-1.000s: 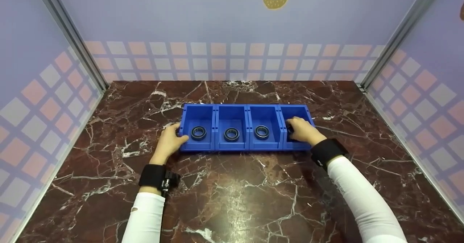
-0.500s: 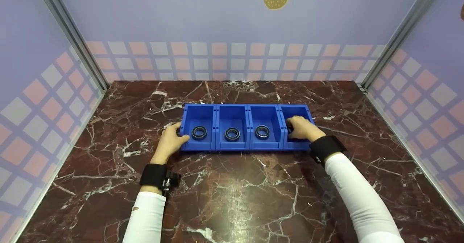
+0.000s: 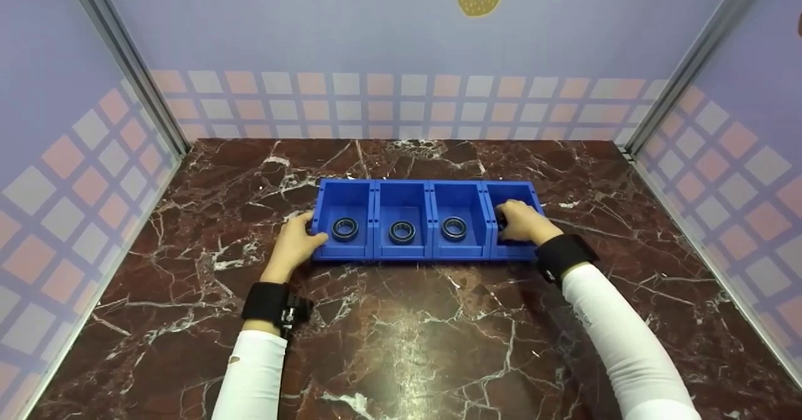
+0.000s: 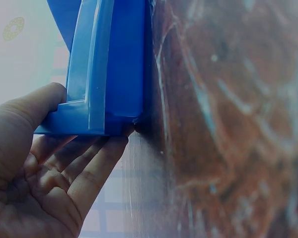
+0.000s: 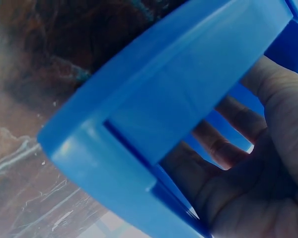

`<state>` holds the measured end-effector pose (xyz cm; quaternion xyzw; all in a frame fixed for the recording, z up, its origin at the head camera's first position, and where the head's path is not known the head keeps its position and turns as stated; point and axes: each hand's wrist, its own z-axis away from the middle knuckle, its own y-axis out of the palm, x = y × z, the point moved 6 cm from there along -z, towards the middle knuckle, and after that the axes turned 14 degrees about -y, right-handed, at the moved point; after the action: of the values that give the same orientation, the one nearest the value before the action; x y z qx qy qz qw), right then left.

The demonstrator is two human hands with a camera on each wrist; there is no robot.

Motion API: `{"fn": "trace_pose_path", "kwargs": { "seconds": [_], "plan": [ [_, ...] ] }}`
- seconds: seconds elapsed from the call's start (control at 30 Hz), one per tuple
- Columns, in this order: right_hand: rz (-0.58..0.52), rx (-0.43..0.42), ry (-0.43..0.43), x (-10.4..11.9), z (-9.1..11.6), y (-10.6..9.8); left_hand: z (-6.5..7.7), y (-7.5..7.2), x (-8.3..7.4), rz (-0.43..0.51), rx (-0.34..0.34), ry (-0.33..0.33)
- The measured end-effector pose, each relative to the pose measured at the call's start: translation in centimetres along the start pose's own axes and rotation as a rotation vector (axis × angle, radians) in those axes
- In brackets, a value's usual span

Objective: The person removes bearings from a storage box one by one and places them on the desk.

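Several blue open-front bins [image 3: 402,254] stand joined in a row on the marbled table. One black-rimmed ball bearing [image 3: 344,229] lies in the leftmost bin, another bearing [image 3: 401,232] in the bin beside it, and a third bearing [image 3: 453,228] in the one after. My left hand [image 3: 295,244] grips the row's left end, thumb at the front edge and fingers on the outer wall, also seen in the left wrist view. My right hand [image 3: 527,222] reaches into the rightmost bin. At its curled fingertips shows a dark rounded edge like a bearing's, mostly hidden; the right wrist view hides the fingertips.
Dark red marbled tabletop [image 3: 401,338] extends around the bins. A patterned back wall [image 3: 401,44] and side panels, joined by metal corner posts [image 3: 683,75], enclose the table. Each wrist wears a black band [image 3: 567,258].
The right hand and forearm have shifted very slightly, staying in the rightmost bin. My left hand keeps its hold; the bins and visible bearings stay in place.
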<state>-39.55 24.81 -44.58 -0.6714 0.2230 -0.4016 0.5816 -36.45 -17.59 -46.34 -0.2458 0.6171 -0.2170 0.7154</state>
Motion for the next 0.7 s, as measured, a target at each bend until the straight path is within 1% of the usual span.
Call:
{"fn": "trace_pose_path", "kwargs": {
  "seconds": [0.2,0.4,0.7],
  "plan": [
    [0.004,0.002,-0.023,-0.02,0.02,-0.06,-0.03,0.03,0.0,0.003,-0.006,0.014],
    [-0.008,0.016,-0.01,-0.08,0.04,-0.12,-0.03,0.03,0.07,0.009,-0.002,0.01],
    [-0.018,-0.006,-0.044,0.28,0.34,-0.88,-0.27,0.12,0.22,0.005,-0.004,0.014]
  ]
}}
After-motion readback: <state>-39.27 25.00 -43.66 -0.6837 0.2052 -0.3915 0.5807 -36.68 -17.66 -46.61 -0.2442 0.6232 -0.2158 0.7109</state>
